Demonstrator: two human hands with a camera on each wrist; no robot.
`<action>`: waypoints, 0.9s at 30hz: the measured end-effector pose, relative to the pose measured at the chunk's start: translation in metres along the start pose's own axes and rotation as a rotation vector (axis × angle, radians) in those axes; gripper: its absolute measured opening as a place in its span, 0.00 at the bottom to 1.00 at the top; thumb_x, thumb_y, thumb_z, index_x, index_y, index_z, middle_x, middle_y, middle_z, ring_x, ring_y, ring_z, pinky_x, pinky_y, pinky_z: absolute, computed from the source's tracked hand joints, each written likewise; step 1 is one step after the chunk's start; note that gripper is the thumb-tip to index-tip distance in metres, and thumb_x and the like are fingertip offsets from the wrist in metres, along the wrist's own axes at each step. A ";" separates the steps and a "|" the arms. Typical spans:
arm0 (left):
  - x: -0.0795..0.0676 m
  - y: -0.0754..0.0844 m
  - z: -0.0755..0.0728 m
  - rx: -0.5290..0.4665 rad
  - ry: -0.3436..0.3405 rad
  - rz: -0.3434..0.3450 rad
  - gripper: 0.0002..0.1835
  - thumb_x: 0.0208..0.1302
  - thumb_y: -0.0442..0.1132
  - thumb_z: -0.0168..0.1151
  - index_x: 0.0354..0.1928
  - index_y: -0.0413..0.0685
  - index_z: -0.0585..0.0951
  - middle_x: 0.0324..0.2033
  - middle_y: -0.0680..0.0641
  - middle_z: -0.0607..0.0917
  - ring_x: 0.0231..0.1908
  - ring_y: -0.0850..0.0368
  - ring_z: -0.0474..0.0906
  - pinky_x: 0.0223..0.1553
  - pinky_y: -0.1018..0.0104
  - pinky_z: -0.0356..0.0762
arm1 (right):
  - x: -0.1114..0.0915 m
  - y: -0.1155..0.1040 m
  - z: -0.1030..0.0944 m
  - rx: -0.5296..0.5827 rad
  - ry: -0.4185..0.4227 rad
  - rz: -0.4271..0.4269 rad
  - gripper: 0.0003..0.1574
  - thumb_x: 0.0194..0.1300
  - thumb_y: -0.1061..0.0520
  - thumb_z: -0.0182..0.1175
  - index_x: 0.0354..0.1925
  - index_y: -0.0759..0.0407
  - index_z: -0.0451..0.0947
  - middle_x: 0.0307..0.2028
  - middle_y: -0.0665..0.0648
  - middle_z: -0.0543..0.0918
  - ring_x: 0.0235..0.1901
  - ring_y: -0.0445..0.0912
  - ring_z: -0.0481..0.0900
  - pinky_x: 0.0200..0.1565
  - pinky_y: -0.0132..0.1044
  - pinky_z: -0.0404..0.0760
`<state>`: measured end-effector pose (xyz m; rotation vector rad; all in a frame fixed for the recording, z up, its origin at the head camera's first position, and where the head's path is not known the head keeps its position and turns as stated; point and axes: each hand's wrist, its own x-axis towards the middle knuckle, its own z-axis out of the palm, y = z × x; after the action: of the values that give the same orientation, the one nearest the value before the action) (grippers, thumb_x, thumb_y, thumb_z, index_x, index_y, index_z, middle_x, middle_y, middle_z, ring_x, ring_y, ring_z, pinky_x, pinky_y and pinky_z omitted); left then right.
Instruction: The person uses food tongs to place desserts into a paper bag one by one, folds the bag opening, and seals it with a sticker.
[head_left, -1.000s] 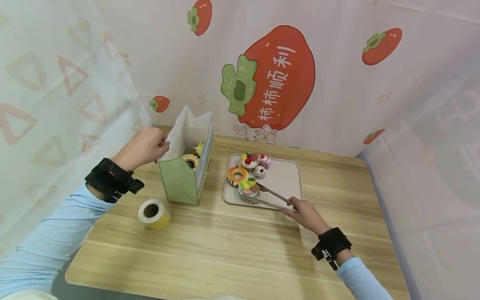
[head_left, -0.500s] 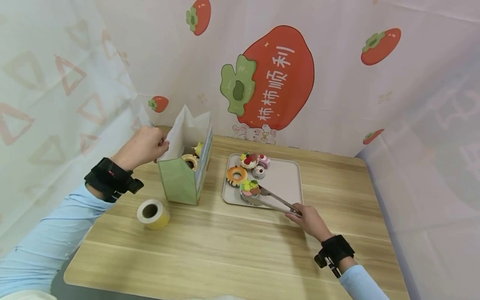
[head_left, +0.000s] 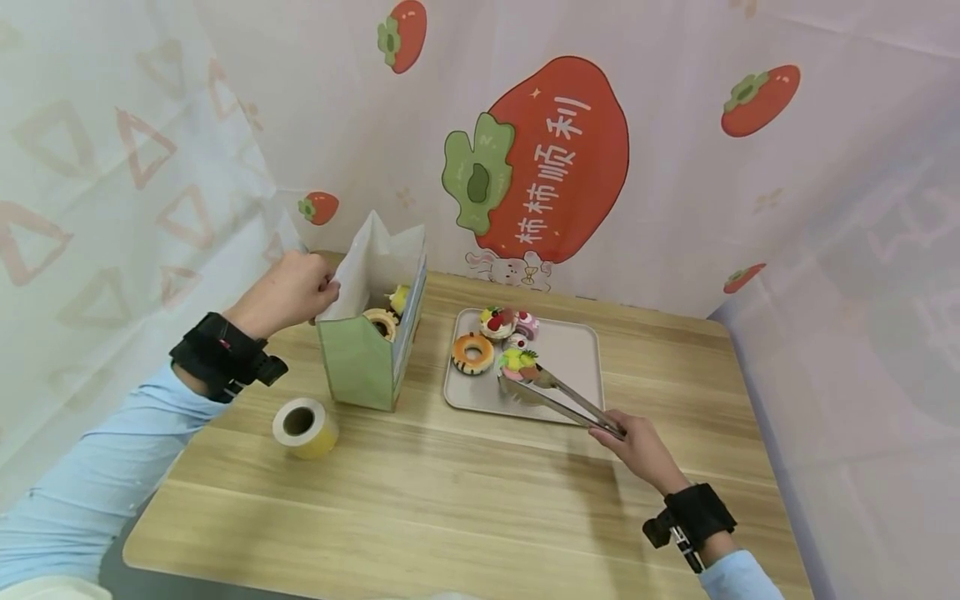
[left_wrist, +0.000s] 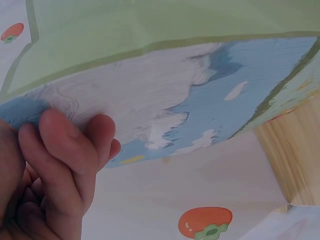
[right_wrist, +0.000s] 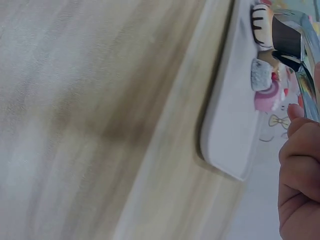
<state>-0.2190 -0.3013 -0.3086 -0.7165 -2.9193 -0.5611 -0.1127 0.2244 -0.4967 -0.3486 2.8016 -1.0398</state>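
Note:
At the left, my left hand [head_left: 288, 287] grips the upper edge of a green and blue paper bag [head_left: 356, 362]; the left wrist view shows curled fingers against the bag's printed side. Inside the open bag lie a ring doughnut and a yellow piece [head_left: 399, 298]. My right hand [head_left: 637, 446] holds metal tongs [head_left: 577, 408] from the right. Their tips clasp a fruit-topped toy tart [head_left: 519, 362] over the grey tray [head_left: 573, 354]. On that tray sit a striped doughnut [head_left: 459, 354], another fruit-topped cake [head_left: 495, 323], a pink roll [head_left: 528, 325] and a small whitish cake [right_wrist: 261, 75], partly hidden in the head view.
A roll of yellow-sided labels or tape [head_left: 307, 429] stands on the wooden table [head_left: 450, 500] in front of the bag. Behind the table hangs a white curtain [head_left: 667, 208] printed with persimmons, and more curtain borders both sides.
My right hand has drawn back toward the lower right with the tongs. The tart has shifted right and away from the doughnut, between the tongs' tips. My left hand stays at the bag.

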 end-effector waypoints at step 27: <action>0.000 0.004 -0.002 -0.011 0.003 -0.006 0.14 0.66 0.30 0.53 0.21 0.42 0.77 0.10 0.50 0.74 0.11 0.62 0.71 0.20 0.65 0.70 | 0.075 -0.142 -0.112 -0.028 -0.024 -0.166 0.14 0.69 0.50 0.63 0.41 0.60 0.82 0.20 0.50 0.64 0.17 0.40 0.60 0.21 0.32 0.59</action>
<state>-0.2172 -0.2981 -0.3056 -0.7078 -2.9189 -0.5784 -0.1835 0.1702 -0.3224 -0.6010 2.8079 -1.0208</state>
